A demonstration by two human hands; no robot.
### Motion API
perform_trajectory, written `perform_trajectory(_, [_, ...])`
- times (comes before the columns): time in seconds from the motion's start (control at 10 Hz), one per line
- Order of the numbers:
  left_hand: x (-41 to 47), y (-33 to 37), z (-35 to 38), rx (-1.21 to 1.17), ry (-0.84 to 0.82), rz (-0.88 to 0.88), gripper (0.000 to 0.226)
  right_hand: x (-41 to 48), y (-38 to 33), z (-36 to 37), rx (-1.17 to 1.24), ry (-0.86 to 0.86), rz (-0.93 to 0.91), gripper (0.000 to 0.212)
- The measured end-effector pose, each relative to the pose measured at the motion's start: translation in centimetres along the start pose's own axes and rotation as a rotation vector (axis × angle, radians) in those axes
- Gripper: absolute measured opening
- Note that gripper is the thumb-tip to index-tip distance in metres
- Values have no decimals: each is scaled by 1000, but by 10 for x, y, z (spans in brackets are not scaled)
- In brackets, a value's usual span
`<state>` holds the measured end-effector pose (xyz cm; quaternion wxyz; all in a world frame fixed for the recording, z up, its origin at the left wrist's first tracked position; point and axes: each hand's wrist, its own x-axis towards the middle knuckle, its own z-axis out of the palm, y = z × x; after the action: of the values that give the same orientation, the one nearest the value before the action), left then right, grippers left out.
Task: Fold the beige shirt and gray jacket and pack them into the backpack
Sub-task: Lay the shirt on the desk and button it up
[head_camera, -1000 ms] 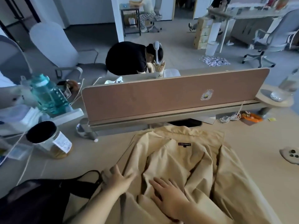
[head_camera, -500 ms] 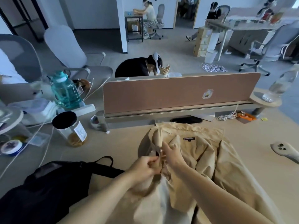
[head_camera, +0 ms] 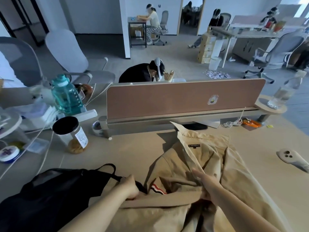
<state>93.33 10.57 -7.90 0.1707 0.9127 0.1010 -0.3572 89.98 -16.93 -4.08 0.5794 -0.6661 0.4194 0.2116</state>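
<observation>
Shirt (head_camera: 209, 158) is lying open across the desk (head_camera: 130, 153), from dead centre down toward 5 o'clock. The collar (head_camera: 182, 131) points at 12 and the inside faces up, so you can see the little black label (head_camera: 194, 146) under the neck. It's beige, thin-looking cloth, pretty rumpled, and one collar tip is standing up off the desk. There's a red and white striped bit (head_camera: 157, 187) peeking out of the folds near 6.

Left hand (head_camera: 129, 186) at about 7 o'clock has its fingers curled tight round the shirt's near-left edge, right beside the backpack (head_camera: 50, 195) strap. Right hand (head_camera: 207, 183) at about 5 has its fingers laid fairly straight over the cloth. Can't tell if the thumb is pinching underneath. A band of fabric runs taut between the two hands, so my guess is they're pulling an edge straight to get a clean line for the first fold.

Backpack is black, slumped flat at 8 o'clock, right up against the shirt's left side. Handy spot, I'd say, since the clothes go in there after. Can't see if it's unzipped. Jacket isn't in view at all. Folding has barely started, by the looks of it.
</observation>
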Motion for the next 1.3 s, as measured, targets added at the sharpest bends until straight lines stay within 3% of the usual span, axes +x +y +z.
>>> perform_trajectory(0.1, [0, -6, 11, 76, -83, 9, 79, 11, 15, -4, -442, -8, -44, 117])
perform_trajectory(0.2, [6, -9, 21, 98, -73, 55, 85, 28, 20, -2, -888, -36, -46, 146])
perform_trajectory(0.3, [14, -10, 23, 82, -7, 67, 80, 33, 20, 2, -908, -32, -103, 110])
perform_trajectory(0.4, [22, -15, 19, 187, -94, 181, 65, 36, 20, 2, -854, -26, -189, 78])
perform_trajectory(0.5, [24, -20, 8, 153, -177, 237, 49, 39, 16, 8, -768, -39, -250, 63])
perform_trajectory(0.6, [25, -29, -28, 13, 21, 185, 37, 38, 3, 18, -660, -24, -394, 47])
perform_trajectory(0.7, [19, -42, -87, -1, 377, 115, 33, 30, -20, 34, -655, -101, -464, 40])
perform_trajectory(0.8, [7, -63, -146, -44, 567, 117, 32, 18, -43, 63, -485, -145, -459, 26])
perform_trajectory(0.9, [-15, -82, -182, -248, 454, 170, 30, 13, -59, 89, -290, -67, -446, 21])
perform_trajectory(1.0, [-45, -85, -180, -532, -226, 194, 45, 20, -56, 90, -212, 37, -401, 33])
perform_trajectory(1.1, [-73, -71, -156, -184, -1024, 280, 68, 16, -43, 70, -400, 150, -346, 29])
perform_trajectory(1.2, [-70, -47, -114, -197, -775, 267, 60, 15, -22, 44, -803, 116, -305, 32])
perform_trajectory(1.3, [-47, -31, -71, -465, -50, 118, 34, 18, 1, 24, -1234, 82, -253, 33])
